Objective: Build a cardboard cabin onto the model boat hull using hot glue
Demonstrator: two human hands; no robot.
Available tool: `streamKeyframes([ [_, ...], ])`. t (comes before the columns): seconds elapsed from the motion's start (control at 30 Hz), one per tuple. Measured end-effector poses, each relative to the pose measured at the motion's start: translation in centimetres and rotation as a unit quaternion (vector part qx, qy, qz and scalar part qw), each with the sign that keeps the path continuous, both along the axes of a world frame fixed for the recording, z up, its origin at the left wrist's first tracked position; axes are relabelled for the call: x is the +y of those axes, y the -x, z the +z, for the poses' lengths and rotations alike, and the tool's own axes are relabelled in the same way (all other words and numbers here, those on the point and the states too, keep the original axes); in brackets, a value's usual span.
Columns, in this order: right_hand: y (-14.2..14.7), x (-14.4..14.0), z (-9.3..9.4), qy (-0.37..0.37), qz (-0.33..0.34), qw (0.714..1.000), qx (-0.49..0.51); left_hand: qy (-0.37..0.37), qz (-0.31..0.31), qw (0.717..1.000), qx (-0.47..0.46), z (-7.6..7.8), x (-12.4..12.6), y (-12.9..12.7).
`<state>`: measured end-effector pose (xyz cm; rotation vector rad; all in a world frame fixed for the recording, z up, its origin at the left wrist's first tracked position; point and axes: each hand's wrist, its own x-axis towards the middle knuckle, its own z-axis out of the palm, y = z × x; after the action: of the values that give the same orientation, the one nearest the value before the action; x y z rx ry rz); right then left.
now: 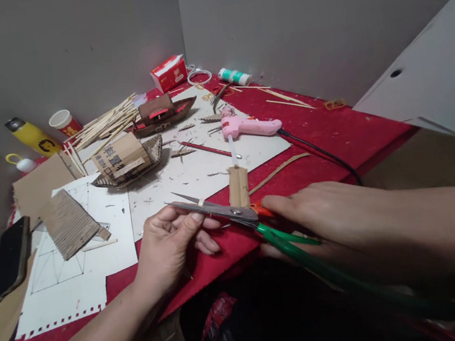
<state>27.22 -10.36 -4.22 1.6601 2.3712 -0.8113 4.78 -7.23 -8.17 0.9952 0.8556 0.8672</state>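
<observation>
The green plastic handles of the steel-bladed scissors blur toward the near right, and how the right hand closes around them is hard to make out. Its grip holds those handles; the blades stand slightly apart, pointing left over the red-covered table. The left hand curls narrowly, fingertips pinching a tiny pale sliver against the upper blade. A folded brown cardboard strip stands just beyond the scissors' pivot, near a pink glue gun.
</observation>
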Motion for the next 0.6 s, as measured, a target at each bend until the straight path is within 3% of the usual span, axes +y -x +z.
streamKeyframes([
  [0.37,-0.26,-0.84,-0.32,-0.005,-0.032,0.999,0.032,0.030,-0.011,0.998,0.046,0.01,0.05,-0.56],
  [0.6,-0.68,-0.69,-0.51,-0.019,-0.012,0.995,0.097,0.051,0.004,0.998,0.034,0.61,-0.34,-0.70],
])
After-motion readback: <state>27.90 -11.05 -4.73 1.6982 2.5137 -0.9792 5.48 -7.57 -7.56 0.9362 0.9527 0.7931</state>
